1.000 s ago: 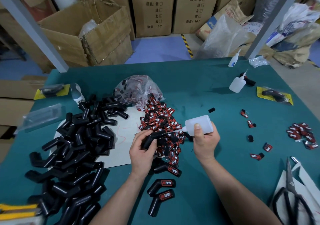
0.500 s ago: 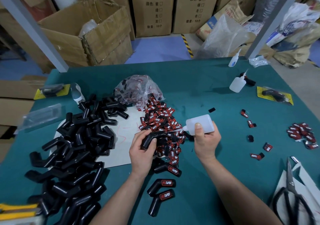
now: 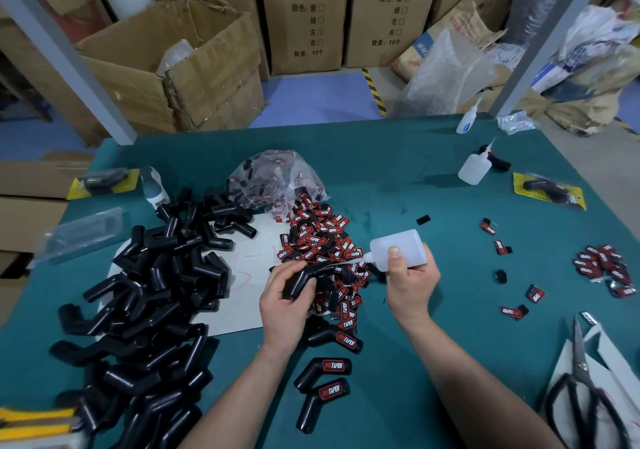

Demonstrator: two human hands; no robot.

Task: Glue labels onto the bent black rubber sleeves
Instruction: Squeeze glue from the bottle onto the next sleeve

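My left hand (image 3: 285,305) grips a bent black rubber sleeve (image 3: 313,273) above a heap of red-and-black labels (image 3: 320,241). My right hand (image 3: 408,280) holds a white glue bottle (image 3: 398,249) on its side, its nozzle pointing left at the sleeve's upper end. Three sleeves with labels on them (image 3: 325,369) lie on the green table (image 3: 398,189) just in front of my hands. A large pile of plain black sleeves (image 3: 149,296) covers the left of the table.
A torn clear bag of labels (image 3: 277,177) sits behind the heap. Two more glue bottles (image 3: 472,170) stand at the back right. Loose labels (image 3: 604,267) lie at the right, black scissors (image 3: 585,389) at the near right. Cardboard boxes (image 3: 180,64) stand beyond the table.
The glue bottle has shifted slightly up and left toward the sleeve. My left hand keeps its hold on the sleeve in the same place.
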